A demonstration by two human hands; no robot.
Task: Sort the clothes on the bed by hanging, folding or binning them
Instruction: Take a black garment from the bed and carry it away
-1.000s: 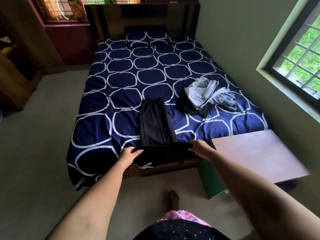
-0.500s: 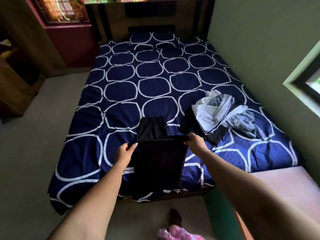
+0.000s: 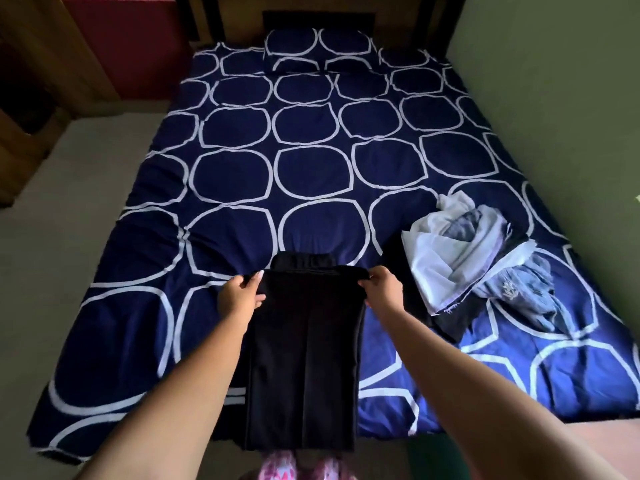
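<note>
Black trousers lie lengthwise on the near end of the bed, folded back on themselves. My left hand pinches the left corner of the folded-over edge, and my right hand pinches the right corner. That edge sits almost level with the waistband, which peeks out just beyond it. A heap of unsorted clothes, white, grey-blue and dark, sits on the bed to the right of the trousers.
The bed has a navy cover with white rings and a matching pillow at the headboard. A green wall runs along its right side. Beige floor lies to the left, with wooden furniture at the far left.
Both hands carried the trouser hems from the foot of the bed up toward the waistband, doubling the trousers over. The view moved closer and lower over the bed.
</note>
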